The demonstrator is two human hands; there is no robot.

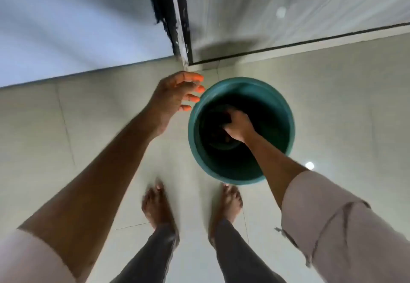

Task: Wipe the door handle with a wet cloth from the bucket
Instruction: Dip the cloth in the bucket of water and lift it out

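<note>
two pale rolled-up sleeves (337,227) frame the bottom corners, and both bare forearms reach forward and down from them. below, bare feet (228,200) stand on the light tiled floor (77,127), with dark trouser legs above them. just ahead of the toes sits the teal bucket (288,114), upright, its inside dark. the right hand (238,126) is down inside the bucket, fingers curled into a fist around something dark — it blends with the shadow, so i cannot tell for sure whether that is the cloth. the left hand (177,96) hovers just beside the bucket's left rim, fingers spread and slightly bent, gripping nothing; its fingertips come close to the rim but contact is unclear. beyond the bucket, a dark-edged door frame (177,21) rises between a bluish wall (66,27) and a grey panel — no handle falls within view.
</note>
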